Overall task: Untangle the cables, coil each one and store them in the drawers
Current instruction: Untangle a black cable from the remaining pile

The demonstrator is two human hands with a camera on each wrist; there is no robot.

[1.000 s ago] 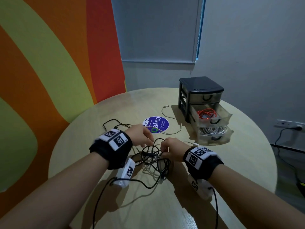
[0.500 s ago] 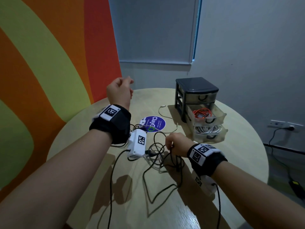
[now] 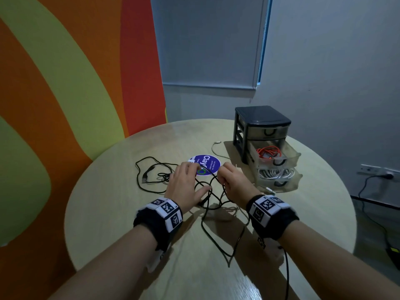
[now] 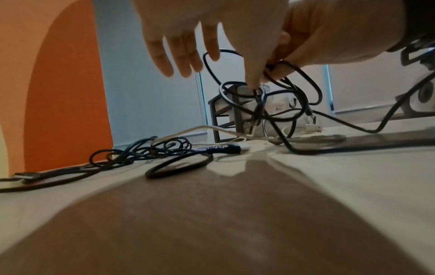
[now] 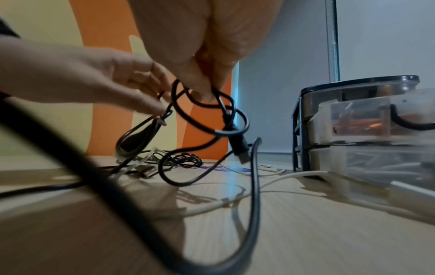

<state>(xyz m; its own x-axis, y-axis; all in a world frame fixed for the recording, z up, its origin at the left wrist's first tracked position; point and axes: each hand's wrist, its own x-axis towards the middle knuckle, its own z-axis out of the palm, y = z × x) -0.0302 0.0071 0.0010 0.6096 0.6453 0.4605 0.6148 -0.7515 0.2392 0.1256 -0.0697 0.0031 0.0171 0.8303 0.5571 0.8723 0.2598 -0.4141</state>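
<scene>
Both hands low over the middle of the round wooden table (image 3: 108,213), close together above a knot of black cable (image 3: 213,199)

Right hand (image 3: 234,182): fingers curled, thumb and fingertips pinching a loop of the black cable, seen clearly from the right wrist, with a USB plug (image 5: 240,150) dangling from the knot just under the pinch, clear of the tabletop

Left hand (image 3: 186,182): fingers spread and nearly straight, reaching in from the left, thumb tip touching a strand of the same raised tangle; no closed grip visible

Black cable partly lifted off the wood between the hands, the rest trailing toward the near edge in a long bend; another black stretch with a plug (image 3: 147,176) lying flat to the left of the left hand, bunched in a small knot near it

White cable (image 5: 235,202) on the table under and to the right of the tangle, running toward the drawer unit (image 3: 263,120)

Drawer unit at the far right of the table, dark frame, three clear drawers: top one closed, middle one pulled out with an orange cable (image 3: 269,152) coiled inside, bottom one pulled out with a white coil (image 3: 275,174) inside

Round blue sticker (image 3: 207,165) on the table just beyond the fingertips
</scene>
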